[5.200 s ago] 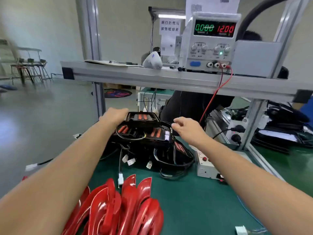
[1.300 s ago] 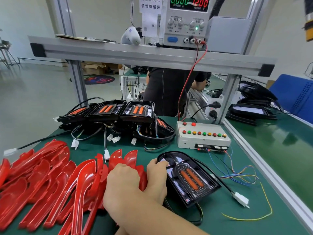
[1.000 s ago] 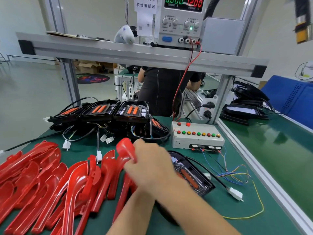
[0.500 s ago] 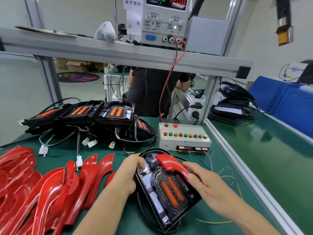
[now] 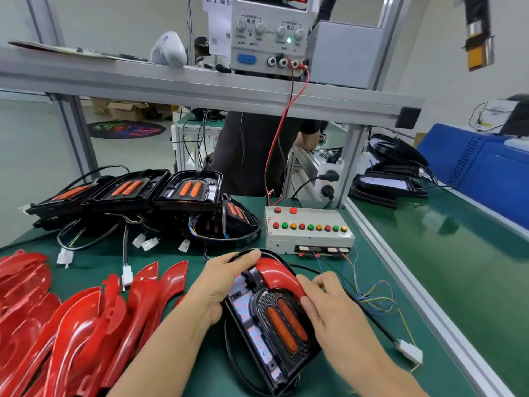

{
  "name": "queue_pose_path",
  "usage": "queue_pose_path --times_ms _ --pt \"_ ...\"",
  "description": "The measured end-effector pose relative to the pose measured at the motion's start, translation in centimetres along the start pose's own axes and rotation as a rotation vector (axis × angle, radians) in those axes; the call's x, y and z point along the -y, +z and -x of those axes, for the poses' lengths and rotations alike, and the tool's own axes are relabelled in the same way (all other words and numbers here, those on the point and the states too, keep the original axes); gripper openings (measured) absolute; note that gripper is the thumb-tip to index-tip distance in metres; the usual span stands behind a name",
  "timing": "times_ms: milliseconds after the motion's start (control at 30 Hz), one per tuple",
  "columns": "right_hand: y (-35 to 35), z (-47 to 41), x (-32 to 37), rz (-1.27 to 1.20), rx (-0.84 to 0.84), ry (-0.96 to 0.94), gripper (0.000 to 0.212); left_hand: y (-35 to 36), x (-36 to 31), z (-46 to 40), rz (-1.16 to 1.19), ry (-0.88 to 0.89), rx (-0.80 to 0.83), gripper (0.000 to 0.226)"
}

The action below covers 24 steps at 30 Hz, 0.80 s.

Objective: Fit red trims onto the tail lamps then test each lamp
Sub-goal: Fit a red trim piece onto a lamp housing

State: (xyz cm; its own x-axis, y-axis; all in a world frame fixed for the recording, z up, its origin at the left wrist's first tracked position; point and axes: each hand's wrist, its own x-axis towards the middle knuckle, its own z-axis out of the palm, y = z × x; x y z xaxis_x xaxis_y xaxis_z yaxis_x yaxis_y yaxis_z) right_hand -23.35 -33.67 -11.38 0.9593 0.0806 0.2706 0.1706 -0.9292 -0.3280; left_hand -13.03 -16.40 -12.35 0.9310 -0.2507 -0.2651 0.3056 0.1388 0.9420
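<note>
A black tail lamp (image 5: pixel 274 325) with two orange strips lies on the green mat in front of me. A red trim (image 5: pixel 279 275) curves over its upper right edge. My left hand (image 5: pixel 220 285) grips the lamp's upper left rim, fingers curled over the top. My right hand (image 5: pixel 329 308) presses on the trim's right side with curled fingers, thumb against the lamp face. The lamp's black cable runs right to a white connector (image 5: pixel 409 351) lying loose on the mat.
A pile of red trims (image 5: pixel 71 319) covers the mat at left. Several bare tail lamps (image 5: pixel 128 193) with wires are stacked behind. A grey test box (image 5: pixel 307 230) with coloured buttons sits behind the lamp, a power supply (image 5: pixel 272 35) on the shelf above. A person stands beyond the bench.
My right hand has brought the red trim down onto the lamp's upper right edge. My left hand has slid up to the lamp's top rim. The view has tilted closer.
</note>
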Motion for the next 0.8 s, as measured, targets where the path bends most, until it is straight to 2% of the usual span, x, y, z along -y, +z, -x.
queue_pose_path --times_ms 200,267,333,400,433,500,533,633,700,800 --pt "0.1 0.1 0.7 0.084 -0.051 -0.018 0.039 -0.1 -0.4 -0.1 -0.060 0.034 0.064 0.040" --pt "0.3 0.3 0.0 0.173 -0.211 -0.077 0.034 -0.3 -0.4 0.0 -0.068 0.059 0.066 0.039" --pt "0.1 0.4 -0.6 -0.044 -0.161 -0.005 0.034 -0.4 -0.3 -0.1 -0.057 0.060 0.061 0.038" --pt "-0.1 0.4 -1.0 -0.510 0.111 0.276 0.046 -0.5 -0.3 -0.1 -0.046 0.041 0.056 0.037" --pt "-0.2 0.4 -1.2 -0.671 0.211 0.348 0.045 -0.6 -0.3 -0.1 -0.041 0.030 0.057 0.039" --pt "0.0 0.5 -1.9 -0.760 0.256 0.318 0.024 -0.6 -0.3 -0.2 -0.041 0.002 0.064 0.041" --pt "0.1 0.5 -2.0 -0.792 0.250 0.297 0.020 -0.4 -0.2 -0.2 -0.043 -0.012 0.066 0.038" --pt "0.1 0.6 -2.1 -0.933 0.248 0.312 0.024 -0.2 -0.3 -0.2 -0.024 -0.045 0.068 0.024" --pt "0.2 0.5 -2.3 -1.010 0.265 0.325 0.026 -0.2 -0.4 -0.2 -0.003 -0.059 0.062 0.023" --pt "0.7 0.5 -2.4 -1.011 0.209 0.337 0.028 -0.1 -0.3 -0.4 0.054 -0.084 0.045 0.015"
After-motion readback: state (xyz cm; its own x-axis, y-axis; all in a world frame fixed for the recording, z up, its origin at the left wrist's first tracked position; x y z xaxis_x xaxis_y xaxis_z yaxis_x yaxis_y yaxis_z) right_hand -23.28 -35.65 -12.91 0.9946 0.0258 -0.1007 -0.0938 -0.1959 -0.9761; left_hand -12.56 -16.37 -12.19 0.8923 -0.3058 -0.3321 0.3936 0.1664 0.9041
